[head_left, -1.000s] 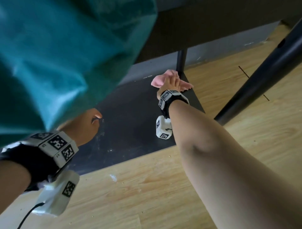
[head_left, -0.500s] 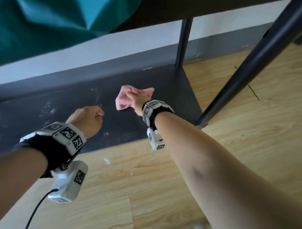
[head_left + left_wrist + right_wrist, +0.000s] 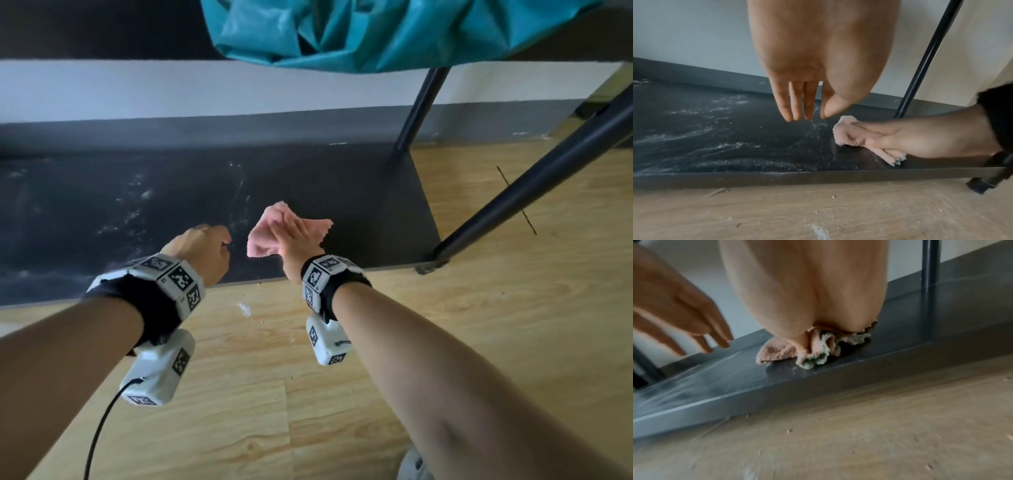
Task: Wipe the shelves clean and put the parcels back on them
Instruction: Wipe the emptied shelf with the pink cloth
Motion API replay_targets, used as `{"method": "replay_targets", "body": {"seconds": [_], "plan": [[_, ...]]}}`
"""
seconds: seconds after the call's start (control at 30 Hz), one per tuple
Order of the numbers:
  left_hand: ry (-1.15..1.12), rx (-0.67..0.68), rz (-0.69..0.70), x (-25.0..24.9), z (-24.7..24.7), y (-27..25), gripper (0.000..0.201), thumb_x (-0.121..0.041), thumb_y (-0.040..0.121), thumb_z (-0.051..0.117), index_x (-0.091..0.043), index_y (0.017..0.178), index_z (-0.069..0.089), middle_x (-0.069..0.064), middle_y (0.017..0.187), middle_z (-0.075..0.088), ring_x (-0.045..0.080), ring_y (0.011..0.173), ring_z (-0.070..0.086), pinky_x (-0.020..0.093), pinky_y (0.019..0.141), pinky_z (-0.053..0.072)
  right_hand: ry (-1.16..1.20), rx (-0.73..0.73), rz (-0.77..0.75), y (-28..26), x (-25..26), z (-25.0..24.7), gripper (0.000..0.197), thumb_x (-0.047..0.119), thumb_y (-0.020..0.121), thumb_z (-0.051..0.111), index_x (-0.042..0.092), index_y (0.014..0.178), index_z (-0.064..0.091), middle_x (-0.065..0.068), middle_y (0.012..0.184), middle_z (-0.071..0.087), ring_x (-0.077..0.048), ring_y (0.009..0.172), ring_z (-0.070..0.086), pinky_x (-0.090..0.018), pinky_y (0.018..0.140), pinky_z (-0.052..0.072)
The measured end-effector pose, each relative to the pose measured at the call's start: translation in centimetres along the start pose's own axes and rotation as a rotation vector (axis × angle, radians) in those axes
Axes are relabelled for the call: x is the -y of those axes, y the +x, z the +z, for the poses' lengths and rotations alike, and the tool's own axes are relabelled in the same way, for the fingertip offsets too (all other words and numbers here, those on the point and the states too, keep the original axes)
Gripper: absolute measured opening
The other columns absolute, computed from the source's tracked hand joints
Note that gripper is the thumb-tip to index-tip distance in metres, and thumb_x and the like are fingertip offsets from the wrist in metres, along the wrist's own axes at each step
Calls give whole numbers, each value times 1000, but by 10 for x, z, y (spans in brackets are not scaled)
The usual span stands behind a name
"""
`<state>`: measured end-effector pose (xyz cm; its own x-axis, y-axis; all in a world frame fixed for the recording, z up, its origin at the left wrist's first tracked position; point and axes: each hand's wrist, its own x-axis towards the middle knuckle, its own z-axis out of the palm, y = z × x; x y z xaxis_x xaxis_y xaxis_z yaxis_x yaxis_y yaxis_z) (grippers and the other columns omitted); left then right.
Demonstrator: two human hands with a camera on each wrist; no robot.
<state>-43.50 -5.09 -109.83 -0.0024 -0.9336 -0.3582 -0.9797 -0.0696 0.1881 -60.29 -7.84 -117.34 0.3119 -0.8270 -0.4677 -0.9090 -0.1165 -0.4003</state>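
Observation:
A dark bottom shelf (image 3: pixel 342 178) carries whitish dust smears (image 3: pixel 137 205) on its left half. My right hand (image 3: pixel 294 236) grips a pink cloth (image 3: pixel 265 240) and presses it on the shelf near the front edge, right of the smears. The left wrist view shows the cloth (image 3: pixel 846 134) bunched between thumb and fingers. My left hand (image 3: pixel 205 246) hovers just left of the cloth, and its fingers (image 3: pixel 797 105) hang straight and hold nothing. A teal plastic parcel (image 3: pixel 359 31) lies on the shelf above.
Two black posts of the rack stand at the right, one at the back corner (image 3: pixel 421 106) and one at the front corner (image 3: pixel 534 185). Wooden floor (image 3: pixel 445 325) with crumbs lies in front. A white wall with grey skirting runs behind.
My right hand has dragged the cloth from the back right corner leftward and toward the front edge. The left hand stays hovering over the shelf.

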Motion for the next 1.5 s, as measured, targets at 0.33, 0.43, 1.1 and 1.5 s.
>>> {"method": "replay_targets", "body": {"seconds": [0.33, 0.43, 1.1, 1.5], "plan": [[-12, 16, -27, 28, 19, -2, 33, -20, 95, 40, -17, 126, 52, 9, 122, 55, 32, 108, 55, 42, 85, 51, 49, -303, 364, -44, -97, -30, 62, 40, 99, 36, 23, 152, 9, 0, 161, -2, -25, 148, 4, -45, 118, 5], [-45, 6, -7, 27, 25, 1, 34, -22, 96, 39, -16, 127, 51, 8, 124, 53, 30, 116, 49, 45, 90, 49, 53, -286, 270, -65, -79, 3, 67, 39, 99, 37, 19, 152, 2, -5, 160, -9, -23, 148, -7, -42, 121, -1], [-88, -121, 89, 58, 39, -2, 39, -26, 99, 34, -14, 134, 46, 6, 141, 42, 26, 129, 38, 41, 101, 37, -51, -222, 300, -55, -43, 9, 70, 35, 100, 33, 12, 152, -8, -5, 159, -16, -21, 148, 2, -38, 121, 12], [-132, -185, 42, 91, 41, -8, 43, -22, 98, 37, -12, 139, 39, 8, 144, 40, 27, 132, 36, 41, 104, 34, -93, -272, 106, 28, 53, 16, 78, 9, 92, 46, 9, 153, -3, -10, 160, -12, -21, 148, -8, -32, 121, -4]]}}
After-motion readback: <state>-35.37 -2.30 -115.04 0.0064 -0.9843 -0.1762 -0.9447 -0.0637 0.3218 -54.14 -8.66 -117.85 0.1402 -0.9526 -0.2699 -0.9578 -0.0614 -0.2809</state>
